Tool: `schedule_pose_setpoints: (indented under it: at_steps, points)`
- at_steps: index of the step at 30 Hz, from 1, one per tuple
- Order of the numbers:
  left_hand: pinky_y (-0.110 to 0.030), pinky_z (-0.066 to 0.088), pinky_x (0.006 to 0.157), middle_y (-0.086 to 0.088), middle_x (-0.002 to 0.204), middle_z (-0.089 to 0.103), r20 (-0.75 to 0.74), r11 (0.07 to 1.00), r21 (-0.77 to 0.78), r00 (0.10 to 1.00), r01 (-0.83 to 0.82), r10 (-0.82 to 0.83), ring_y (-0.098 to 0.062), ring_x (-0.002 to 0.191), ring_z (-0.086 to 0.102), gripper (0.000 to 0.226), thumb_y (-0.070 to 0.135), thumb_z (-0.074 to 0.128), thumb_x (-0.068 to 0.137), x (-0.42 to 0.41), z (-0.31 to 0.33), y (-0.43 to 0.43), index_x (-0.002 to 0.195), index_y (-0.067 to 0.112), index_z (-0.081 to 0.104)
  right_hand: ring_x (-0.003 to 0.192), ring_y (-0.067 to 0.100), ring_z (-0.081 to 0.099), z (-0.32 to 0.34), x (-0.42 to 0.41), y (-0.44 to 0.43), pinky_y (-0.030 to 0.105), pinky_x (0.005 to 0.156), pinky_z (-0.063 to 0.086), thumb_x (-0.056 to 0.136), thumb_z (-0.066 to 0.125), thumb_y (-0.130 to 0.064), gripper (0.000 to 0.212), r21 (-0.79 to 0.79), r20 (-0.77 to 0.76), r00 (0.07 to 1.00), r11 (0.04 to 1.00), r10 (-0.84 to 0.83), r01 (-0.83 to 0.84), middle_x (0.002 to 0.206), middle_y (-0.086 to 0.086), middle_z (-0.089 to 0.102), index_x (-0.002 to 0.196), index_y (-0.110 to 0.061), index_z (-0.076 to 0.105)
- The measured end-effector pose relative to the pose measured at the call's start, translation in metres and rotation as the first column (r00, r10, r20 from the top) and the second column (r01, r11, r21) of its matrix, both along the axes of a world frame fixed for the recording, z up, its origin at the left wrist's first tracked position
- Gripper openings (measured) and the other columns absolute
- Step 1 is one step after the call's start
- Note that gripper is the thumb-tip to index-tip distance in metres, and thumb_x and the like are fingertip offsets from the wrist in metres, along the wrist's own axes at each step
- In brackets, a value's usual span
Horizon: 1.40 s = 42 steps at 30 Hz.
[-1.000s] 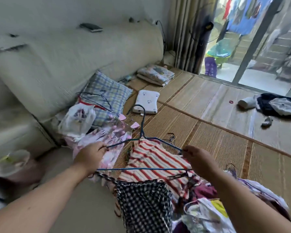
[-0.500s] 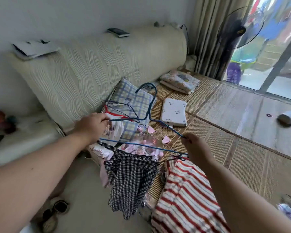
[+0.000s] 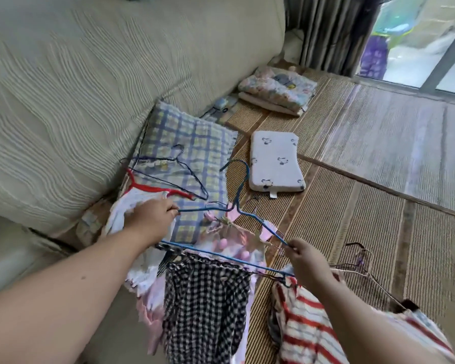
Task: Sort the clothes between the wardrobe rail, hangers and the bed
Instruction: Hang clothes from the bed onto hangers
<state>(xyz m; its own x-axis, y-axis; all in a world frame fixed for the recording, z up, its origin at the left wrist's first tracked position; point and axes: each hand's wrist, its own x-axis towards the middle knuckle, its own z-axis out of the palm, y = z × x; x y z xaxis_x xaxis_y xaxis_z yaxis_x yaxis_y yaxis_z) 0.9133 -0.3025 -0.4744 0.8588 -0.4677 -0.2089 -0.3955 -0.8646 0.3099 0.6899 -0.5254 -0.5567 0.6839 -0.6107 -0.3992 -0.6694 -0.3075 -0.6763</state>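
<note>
A blue wire hanger [image 3: 237,206] is stretched between my hands over the bed. My left hand [image 3: 149,219] grips its left end and my right hand [image 3: 304,254] pinches its right end. A black-and-white checked garment [image 3: 205,308] hangs from the hanger's lower bar. A red-and-white striped garment [image 3: 307,327] lies below my right arm. Under the hanger a pink floral garment [image 3: 237,239] and a white garment [image 3: 126,211] lie on a checked pillow [image 3: 184,143]. A red hanger [image 3: 155,189] and a dark wire hanger [image 3: 168,169] rest on that pillow.
The woven bed mat [image 3: 352,206] carries a small white pillow [image 3: 275,161] and a folded floral blanket [image 3: 276,90]. A ribbed beige headboard [image 3: 90,74] rises at the left. More wire hangers [image 3: 363,269] lie at the right. Curtains and a glass door stand behind.
The camera has come closer and lower over the pillow. Both hands have carried the blue hanger with the checked garment nearer the pillow; the striped garment now lies lower right.
</note>
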Motion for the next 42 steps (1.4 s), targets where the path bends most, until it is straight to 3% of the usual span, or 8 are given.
schedule_pose_setpoints:
  at_steps: [8,12,16,19,21,23,32,42]
  points:
    - [-0.036,0.041,0.07,-0.01,0.087,0.062,-0.155,0.972,0.189,0.982,0.137,-0.109,-0.029,0.085,0.056,0.023,0.023,0.047,0.097,0.077,-0.133,-0.091,0.09,0.013,0.066,0.054,0.009,0.043,-0.11,0.063,-0.075,0.023,0.048,0.029,0.098,0.046,-0.027,0.025,0.087,-0.24,0.97,0.996,0.029,-0.009,0.062,-0.006,0.05,0.073,-0.027,0.046]
    - [-0.031,0.035,0.063,-0.001,0.078,0.058,-0.195,0.945,0.261,0.969,0.198,-0.15,-0.024,0.08,0.055,0.021,0.024,0.047,0.096,0.093,-0.187,-0.118,0.08,0.028,0.061,0.052,0.007,0.04,-0.159,0.078,-0.099,0.019,0.043,0.025,0.097,0.045,-0.024,0.031,0.126,-0.323,0.945,0.992,0.057,-0.017,0.059,-0.006,0.045,0.067,-0.022,0.04]
    - [-0.035,0.048,0.083,0.004,0.102,0.066,-0.187,0.946,0.258,0.971,0.196,-0.15,-0.023,0.096,0.059,0.016,0.032,0.049,0.093,0.115,-0.22,-0.144,0.096,0.034,0.064,0.06,0.009,0.046,-0.191,0.087,-0.114,0.022,0.05,0.029,0.098,0.043,-0.028,0.027,0.133,-0.352,0.934,0.991,0.06,-0.014,0.066,-0.006,0.05,0.071,-0.025,0.044]
    - [-0.035,0.05,0.085,-0.001,0.114,0.065,-0.145,0.943,0.259,0.973,0.211,-0.178,-0.024,0.103,0.06,0.024,0.033,0.047,0.095,0.123,-0.231,-0.166,0.112,0.035,0.064,0.071,0.014,0.052,-0.202,0.091,-0.114,0.022,0.055,0.037,0.099,0.041,-0.026,0.014,0.162,-0.352,0.934,0.987,0.056,0.002,0.08,-0.004,0.058,0.096,-0.025,0.054]
    - [-0.037,0.046,0.095,-0.003,0.129,0.057,-0.16,0.945,0.257,0.974,0.201,-0.163,-0.025,0.116,0.054,0.036,0.037,0.049,0.092,0.12,-0.239,-0.174,0.127,0.037,0.055,0.093,0.018,0.059,-0.201,0.091,-0.111,0.026,0.076,0.044,0.099,0.043,-0.025,0.031,0.176,-0.334,0.941,0.984,0.046,0.014,0.11,0.002,0.063,0.13,-0.023,0.048]
    - [-0.042,0.039,0.104,-0.006,0.141,0.045,-0.194,0.932,0.267,0.961,0.245,-0.197,-0.026,0.128,0.044,0.052,0.04,0.051,0.088,0.11,-0.244,-0.175,0.139,0.035,0.041,0.115,0.019,0.055,-0.196,0.09,-0.107,0.027,0.092,0.042,0.097,0.046,-0.024,0.046,0.163,-0.308,0.95,0.987,0.05,0.001,0.132,0.003,0.056,0.142,-0.024,0.036]
    - [-0.041,0.023,0.115,0.004,0.159,0.012,-0.253,0.907,0.238,0.924,0.347,-0.287,-0.02,0.144,0.019,0.07,0.044,0.05,0.089,0.0,-0.185,-0.156,0.15,0.033,0.016,0.144,0.017,0.02,-0.128,0.049,-0.079,0.032,0.116,0.019,0.094,0.05,-0.034,0.062,-0.086,-0.186,0.976,0.988,0.11,-0.127,0.156,-0.001,0.021,0.149,-0.032,0.02]
    - [-0.037,0.02,0.116,0.002,0.156,0.021,-0.094,0.852,0.066,0.854,0.519,-0.512,-0.018,0.143,0.021,0.068,0.044,0.051,0.089,-0.192,-0.063,-0.091,0.148,0.03,0.022,0.14,0.022,0.027,-0.003,-0.111,0.004,0.047,0.112,0.024,0.09,0.05,-0.036,0.052,-0.414,-0.203,0.962,0.874,0.185,-0.255,0.153,0.003,0.028,0.14,-0.037,0.034]
